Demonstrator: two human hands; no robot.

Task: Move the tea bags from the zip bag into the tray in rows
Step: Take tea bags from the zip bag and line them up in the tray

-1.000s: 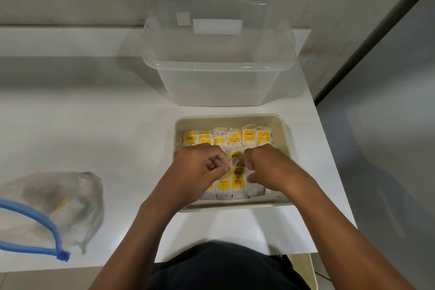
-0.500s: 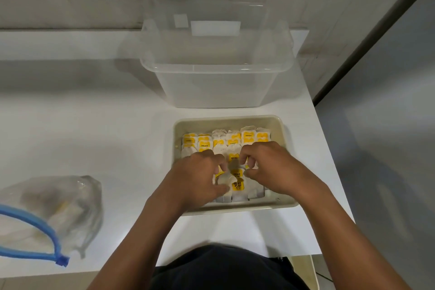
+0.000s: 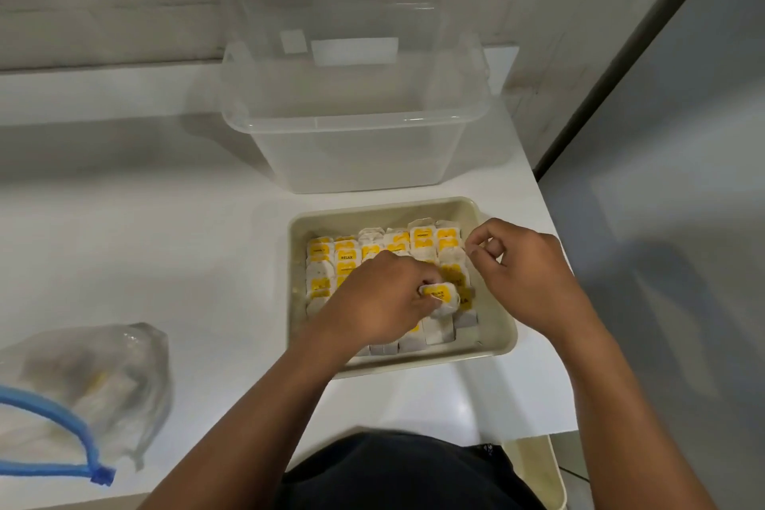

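Note:
A beige tray [image 3: 389,209] lies on the white table, packed with rows of white tea bags with yellow labels [image 3: 345,257]. My left hand [image 3: 381,302] is over the tray's middle, shut on one tea bag [image 3: 443,296] that is lifted slightly above the rows. Over the tray's right side, my right hand [image 3: 521,273] has thumb and forefinger pinched together; nothing shows between them. The clear zip bag [image 3: 87,377] with a blue zipper lies at the near left, several tea bags dimly visible inside.
A large clear plastic bin [image 3: 356,128] stands right behind the tray, against the wall. The table's right edge runs close to the tray. A beige container's rim [image 3: 546,468] shows below the table's near edge, by my dark clothing.
My right hand has pulled away from the left, up and to the right. My left hand now holds a tea bag raised above the rows. The view has shifted slightly.

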